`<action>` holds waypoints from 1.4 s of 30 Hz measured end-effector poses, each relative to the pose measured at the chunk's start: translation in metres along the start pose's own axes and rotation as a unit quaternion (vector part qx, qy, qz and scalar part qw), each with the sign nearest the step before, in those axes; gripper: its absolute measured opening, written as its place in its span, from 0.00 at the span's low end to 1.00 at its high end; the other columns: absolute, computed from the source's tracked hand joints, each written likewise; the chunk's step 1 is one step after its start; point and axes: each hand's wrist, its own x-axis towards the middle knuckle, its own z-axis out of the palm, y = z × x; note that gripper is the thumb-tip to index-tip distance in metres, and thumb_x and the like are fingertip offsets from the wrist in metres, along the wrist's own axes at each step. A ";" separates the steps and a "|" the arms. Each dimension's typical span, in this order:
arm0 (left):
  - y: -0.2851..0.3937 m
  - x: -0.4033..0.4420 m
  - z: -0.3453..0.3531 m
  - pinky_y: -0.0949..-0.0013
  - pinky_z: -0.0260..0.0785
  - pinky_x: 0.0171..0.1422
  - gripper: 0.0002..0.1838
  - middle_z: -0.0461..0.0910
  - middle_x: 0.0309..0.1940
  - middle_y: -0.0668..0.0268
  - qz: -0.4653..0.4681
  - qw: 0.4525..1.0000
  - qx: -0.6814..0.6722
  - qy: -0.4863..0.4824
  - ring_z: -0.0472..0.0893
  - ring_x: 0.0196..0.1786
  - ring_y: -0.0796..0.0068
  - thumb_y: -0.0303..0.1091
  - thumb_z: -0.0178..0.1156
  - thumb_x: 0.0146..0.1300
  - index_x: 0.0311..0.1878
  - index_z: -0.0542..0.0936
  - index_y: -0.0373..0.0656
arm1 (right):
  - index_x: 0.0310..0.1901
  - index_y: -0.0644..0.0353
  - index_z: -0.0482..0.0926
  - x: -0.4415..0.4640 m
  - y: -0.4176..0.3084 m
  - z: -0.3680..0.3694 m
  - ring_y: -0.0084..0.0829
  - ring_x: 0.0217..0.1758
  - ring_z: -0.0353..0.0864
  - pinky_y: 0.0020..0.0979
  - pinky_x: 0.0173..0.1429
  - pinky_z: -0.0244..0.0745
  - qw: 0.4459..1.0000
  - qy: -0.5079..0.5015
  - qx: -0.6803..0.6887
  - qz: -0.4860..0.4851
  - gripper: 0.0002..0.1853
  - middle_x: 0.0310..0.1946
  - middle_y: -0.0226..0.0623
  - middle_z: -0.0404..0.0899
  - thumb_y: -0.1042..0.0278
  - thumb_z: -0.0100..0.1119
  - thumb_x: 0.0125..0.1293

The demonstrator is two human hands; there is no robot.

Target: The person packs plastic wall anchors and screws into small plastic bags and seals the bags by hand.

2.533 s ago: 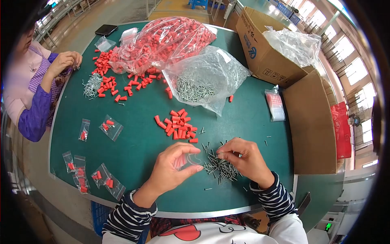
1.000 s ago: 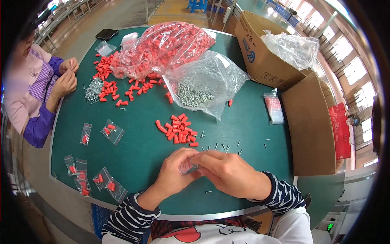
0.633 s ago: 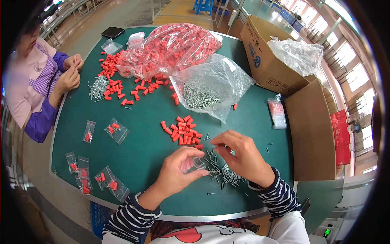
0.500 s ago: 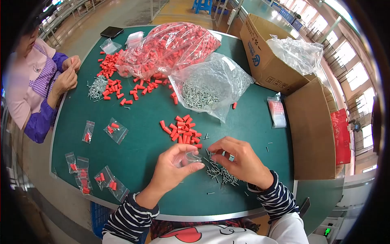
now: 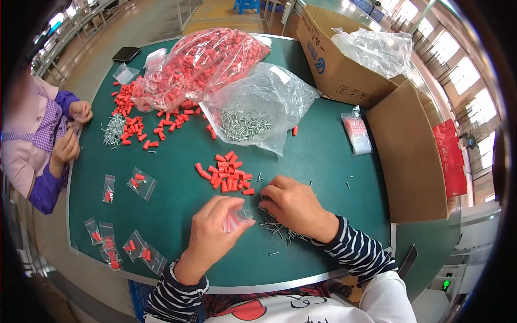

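Note:
Clear small plastic zip bags [image 5: 237, 219] with red edging are gripped in my left hand [image 5: 212, 231], between thumb and fingers. Just to the right, my right hand [image 5: 299, 207] is bent down over a loose pile of silver screws [image 5: 280, 230], its fingertips pinched together at the pile's upper left edge. Whatever is between those fingertips is hidden. Beyond my hands sits a heap of red plastic caps [image 5: 229, 172], hollow and tapered. One cap [image 5: 248, 191] lies close to my left fingers.
Filled small bags [image 5: 107, 245] lie at left. Behind are a big bag of red caps [image 5: 204, 62] and a clear bag of screws [image 5: 242, 124]. A cardboard box [image 5: 344, 70] stands at right, near a pack of bags [image 5: 356, 132]. A co-worker's hands [image 5: 72, 129] are at the left edge.
The view has shifted, so the table items appear further left. My right hand has come down onto the screws with its fingers lower. The bags in my left hand have turned toward me.

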 end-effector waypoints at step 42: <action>-0.012 -0.002 0.000 0.76 0.73 0.49 0.29 0.80 0.51 0.61 -0.115 0.908 -0.395 -0.078 0.76 0.46 0.81 0.15 0.73 0.52 0.59 0.77 0.36 | 0.38 0.67 0.80 0.015 -0.010 -0.001 0.51 0.38 0.85 0.44 0.44 0.81 0.991 -0.116 -0.058 -0.017 0.10 0.34 0.53 0.82 0.78 0.64 0.53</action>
